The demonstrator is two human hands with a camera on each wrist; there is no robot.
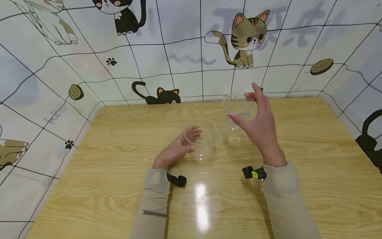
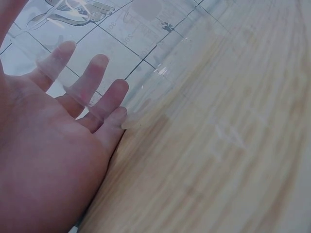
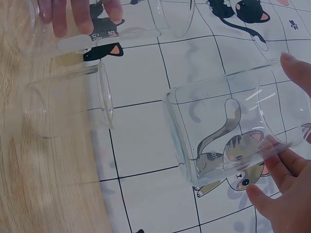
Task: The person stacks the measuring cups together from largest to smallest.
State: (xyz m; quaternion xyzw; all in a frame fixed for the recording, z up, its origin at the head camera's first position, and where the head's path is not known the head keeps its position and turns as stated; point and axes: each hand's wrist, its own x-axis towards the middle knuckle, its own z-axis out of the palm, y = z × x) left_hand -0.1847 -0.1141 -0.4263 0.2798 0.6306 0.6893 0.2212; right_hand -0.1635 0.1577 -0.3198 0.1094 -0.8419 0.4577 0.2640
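A clear glass beaker (image 1: 206, 132) stands on the table at the middle, with faint printed graduations in the left wrist view. My left hand (image 1: 179, 146) holds it from the left, thumb on the near side and fingers round the far side. My right hand (image 1: 262, 122) grips a second clear beaker (image 3: 218, 126) near its rim between thumb and fingers. That beaker's base appears raised above the table. Between the two, a smaller clear glass vessel (image 3: 68, 102) stands on the table, hard to make out in the head view.
The wooden table (image 1: 119, 199) ends at the back and sides against a white gridded sheet (image 1: 185, 56) printed with cats and yarn balls. Black straps with small devices (image 1: 178, 180) sit at both wrists. A light reflection shows on the tabletop near the front.
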